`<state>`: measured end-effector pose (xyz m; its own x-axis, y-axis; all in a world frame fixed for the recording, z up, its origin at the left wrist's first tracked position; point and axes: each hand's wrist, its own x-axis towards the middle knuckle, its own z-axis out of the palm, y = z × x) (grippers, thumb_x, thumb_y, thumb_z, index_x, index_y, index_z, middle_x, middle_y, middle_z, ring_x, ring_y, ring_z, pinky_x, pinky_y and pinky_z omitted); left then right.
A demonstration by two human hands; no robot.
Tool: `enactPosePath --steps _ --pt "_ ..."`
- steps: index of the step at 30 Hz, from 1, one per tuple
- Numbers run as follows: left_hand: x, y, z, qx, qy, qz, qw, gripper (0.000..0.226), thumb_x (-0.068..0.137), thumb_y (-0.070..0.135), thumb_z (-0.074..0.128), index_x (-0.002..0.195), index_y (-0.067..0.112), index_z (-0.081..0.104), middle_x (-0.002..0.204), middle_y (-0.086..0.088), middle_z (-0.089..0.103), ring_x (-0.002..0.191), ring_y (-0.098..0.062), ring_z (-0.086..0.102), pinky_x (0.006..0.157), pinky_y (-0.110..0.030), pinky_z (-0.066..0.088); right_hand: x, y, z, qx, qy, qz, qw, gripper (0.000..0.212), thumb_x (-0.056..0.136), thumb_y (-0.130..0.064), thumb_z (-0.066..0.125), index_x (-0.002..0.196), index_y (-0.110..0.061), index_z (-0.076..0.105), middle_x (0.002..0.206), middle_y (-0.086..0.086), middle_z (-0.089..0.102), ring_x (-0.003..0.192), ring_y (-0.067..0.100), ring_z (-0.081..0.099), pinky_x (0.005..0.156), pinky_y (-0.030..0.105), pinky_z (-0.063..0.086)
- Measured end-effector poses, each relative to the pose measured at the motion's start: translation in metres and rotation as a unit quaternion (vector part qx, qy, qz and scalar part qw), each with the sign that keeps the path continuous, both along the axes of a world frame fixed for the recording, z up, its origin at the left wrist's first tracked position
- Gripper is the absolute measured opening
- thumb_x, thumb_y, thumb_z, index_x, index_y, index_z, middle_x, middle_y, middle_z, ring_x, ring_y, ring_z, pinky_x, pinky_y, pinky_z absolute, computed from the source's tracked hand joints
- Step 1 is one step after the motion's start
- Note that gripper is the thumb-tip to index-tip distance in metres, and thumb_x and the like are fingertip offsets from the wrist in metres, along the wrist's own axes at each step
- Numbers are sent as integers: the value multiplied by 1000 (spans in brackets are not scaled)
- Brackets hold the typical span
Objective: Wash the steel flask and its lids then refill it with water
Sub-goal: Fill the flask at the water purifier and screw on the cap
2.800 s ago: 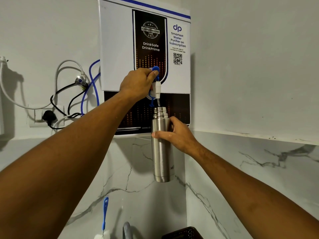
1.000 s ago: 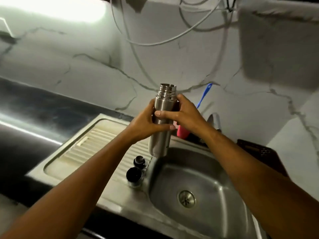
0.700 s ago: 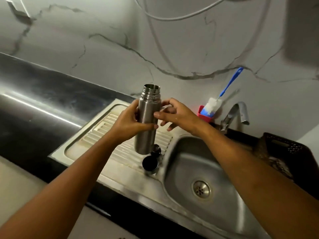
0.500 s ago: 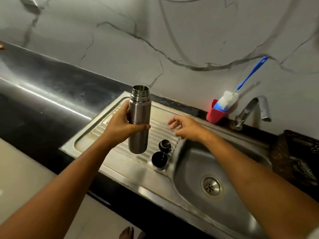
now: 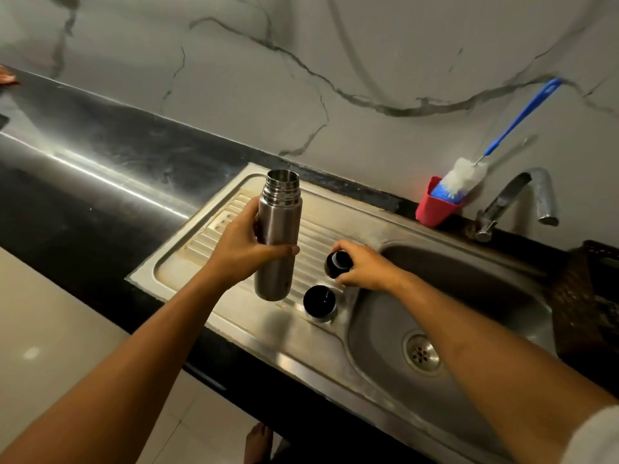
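My left hand (image 5: 246, 249) grips the open steel flask (image 5: 278, 236) around its middle and holds it upright above the ribbed drainboard (image 5: 207, 242). Its threaded mouth is uncovered. My right hand (image 5: 365, 267) closes its fingers around the small black inner stopper (image 5: 337, 262), which stands on the drainboard just right of the flask. The cup-shaped outer lid (image 5: 319, 302) rests open side up on the drainboard, in front of the stopper and apart from both hands.
The steel sink basin (image 5: 469, 296) with its drain (image 5: 421, 353) lies to the right, a tap (image 5: 522, 199) behind it. A red cup (image 5: 435, 207) holds a blue-handled bottle brush (image 5: 469, 172). A dark basket (image 5: 589, 296) sits far right. Black countertop (image 5: 83, 182) stretches left.
The flask left the purifier tap and came down over the drainboard. My right hand let go of it, reached down and closed on the stopper; my left hand alone holds the flask.
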<state>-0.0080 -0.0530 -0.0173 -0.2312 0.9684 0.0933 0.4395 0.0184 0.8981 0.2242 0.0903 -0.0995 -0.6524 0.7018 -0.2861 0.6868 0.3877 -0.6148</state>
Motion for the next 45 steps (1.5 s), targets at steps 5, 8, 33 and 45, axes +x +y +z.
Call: enactPosePath --steps 5,8,33,45 --pt "36 22 34 36 14 -25 999 78 67 32 94 133 30 53 118 10 67 107 -11 66 90 -36 59 42 10 74 23 93 -76 992 57 72 -17 89 119 -25 58 115 1 67 105 21 66 92 38 58" --pt "63 44 49 63 25 -39 997 75 70 21 95 132 30 53 116 9 68 105 -11 67 91 -38 59 76 12 133 31 153 -101 983 58 76 -24 89 125 -26 57 117 -6 66 107 13 66 95 36 58" --pt "243 113 22 41 73 -263 961 96 78 28 88 156 28 32 128 3 60 106 -19 63 90 -34 59 208 -23 264 181 -2 -70 981 60 77 -6 80 130 -29 63 124 -7 57 110 11 60 86 24 56" --pt "243 114 15 45 77 -266 960 95 75 27 90 153 32 35 129 9 59 105 -13 63 89 -27 56 189 -28 253 255 -161 -144 943 48 94 -72 51 79 -26 56 76 -6 63 65 9 58 58 22 39"
